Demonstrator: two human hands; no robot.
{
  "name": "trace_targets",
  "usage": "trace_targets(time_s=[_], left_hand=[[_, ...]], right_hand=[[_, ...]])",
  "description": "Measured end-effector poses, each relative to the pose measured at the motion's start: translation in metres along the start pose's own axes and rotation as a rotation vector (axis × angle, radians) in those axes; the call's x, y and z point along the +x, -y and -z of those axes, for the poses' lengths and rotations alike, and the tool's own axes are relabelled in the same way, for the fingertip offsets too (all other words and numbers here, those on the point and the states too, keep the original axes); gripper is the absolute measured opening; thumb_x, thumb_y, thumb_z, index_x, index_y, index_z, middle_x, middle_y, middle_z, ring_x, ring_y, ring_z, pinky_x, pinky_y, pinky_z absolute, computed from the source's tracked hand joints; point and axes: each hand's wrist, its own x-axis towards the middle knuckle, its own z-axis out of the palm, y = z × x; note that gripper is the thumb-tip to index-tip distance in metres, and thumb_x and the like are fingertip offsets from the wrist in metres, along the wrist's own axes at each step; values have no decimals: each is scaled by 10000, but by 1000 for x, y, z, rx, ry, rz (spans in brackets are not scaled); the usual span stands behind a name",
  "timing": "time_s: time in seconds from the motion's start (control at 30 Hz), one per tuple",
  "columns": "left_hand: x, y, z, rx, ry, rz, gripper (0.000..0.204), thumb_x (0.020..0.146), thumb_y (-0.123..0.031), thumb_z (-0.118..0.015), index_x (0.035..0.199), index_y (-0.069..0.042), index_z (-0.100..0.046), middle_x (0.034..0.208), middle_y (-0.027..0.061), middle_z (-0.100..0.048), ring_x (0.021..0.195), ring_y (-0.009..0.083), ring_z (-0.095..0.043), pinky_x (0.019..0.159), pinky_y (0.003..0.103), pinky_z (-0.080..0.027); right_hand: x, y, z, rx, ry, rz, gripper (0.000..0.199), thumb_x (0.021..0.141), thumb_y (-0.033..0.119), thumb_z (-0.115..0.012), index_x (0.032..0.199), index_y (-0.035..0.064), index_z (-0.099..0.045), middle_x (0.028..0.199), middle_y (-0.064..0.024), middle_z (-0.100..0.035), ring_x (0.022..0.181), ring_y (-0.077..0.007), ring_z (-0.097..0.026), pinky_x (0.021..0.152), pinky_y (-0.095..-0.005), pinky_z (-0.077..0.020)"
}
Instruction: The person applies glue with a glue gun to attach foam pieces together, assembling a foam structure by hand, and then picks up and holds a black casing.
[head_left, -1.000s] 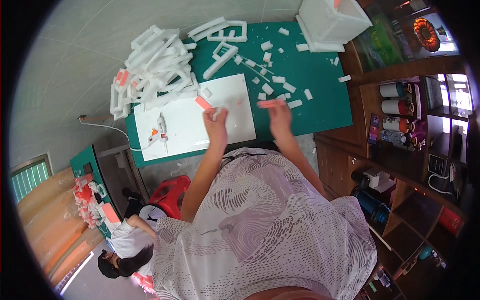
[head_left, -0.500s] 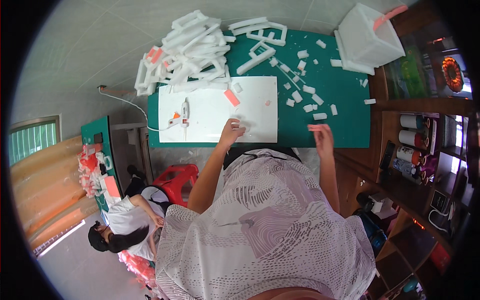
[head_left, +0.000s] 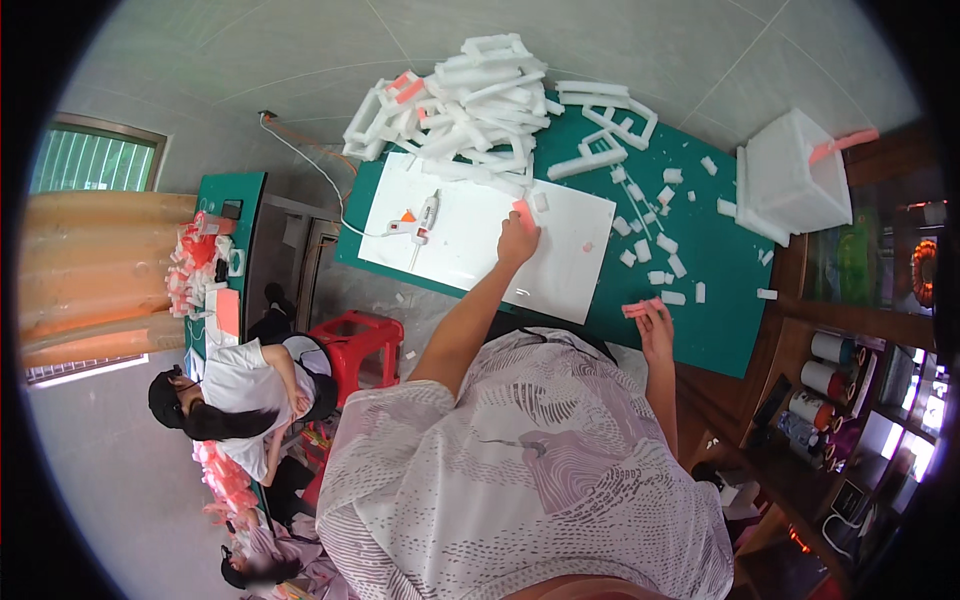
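My left hand (head_left: 517, 243) reaches over the white board (head_left: 565, 225), its fingers closed on the near end of a pink foam block (head_left: 523, 212). A small white foam piece (head_left: 541, 202) lies just right of that block. Above the table's front edge, my right hand (head_left: 656, 332) pinches pink foam strips (head_left: 642, 308); they seem to be stacked, but I cannot tell how many. On the board's left part rests a white and orange glue gun (head_left: 425, 218), its cord running off to the wall.
White foam frames (head_left: 480, 100) are heaped at the back, with more frames (head_left: 610, 120) beside them. Several small foam blocks (head_left: 670, 243) are scattered over the green table (head_left: 720, 335). A white foam box (head_left: 790, 170) stands far right. A red stool (head_left: 355, 335) and a seated person (head_left: 245, 380) are at left.
My left hand has moved forward across the board and taken hold of the pink block lying there. My right hand still holds its pink strips. The whole view has turned and shifted.
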Motion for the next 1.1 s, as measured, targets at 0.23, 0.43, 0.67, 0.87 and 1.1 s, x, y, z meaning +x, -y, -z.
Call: trace_targets(time_s=[0.23,0.43,0.67,0.87,1.1], left_hand=[[12,5,-10,85,19,148,503,707,-210,-680,1107,-30,-435,999,217,-590,912,391,-599,777,476,-485],[-42,-9,26,-132,127,-240,338,699,-172,-739,959,-40,-569,783,119,-648,760,268,-636,682,354,-494],[-84,-70,54,-624,568,-218,327,772,-80,-688,1082,-54,-587,886,37,-625,820,115,-594,718,265,-491],[-85,-71,65,-670,652,-244,328,806,-46,-638,1130,-44,-588,905,30,-628,862,114,-598,742,257,-482],[-87,-79,63,-632,768,-238,321,817,-44,-618,1136,-39,-591,924,38,-637,853,112,-597,736,255,-481]], right_hand=[[1,11,-12,-118,90,4,366,874,138,-622,1186,50,-451,1046,-82,-605,908,-133,-607,774,-244,-476],[2,16,-42,-141,79,9,622,862,109,-619,1344,-36,-253,1035,-165,-593,955,-231,-605,849,-341,-482],[24,8,-88,-258,333,-74,644,845,134,-656,1373,20,-304,1166,-154,-535,1054,-212,-559,884,-334,-483],[24,12,-101,-320,458,-28,692,817,123,-680,1386,23,-298,1170,-166,-562,1059,-206,-556,877,-315,-462],[19,12,-90,-325,424,35,698,806,121,-688,1384,23,-310,1150,-162,-590,1048,-196,-565,874,-314,-457]])
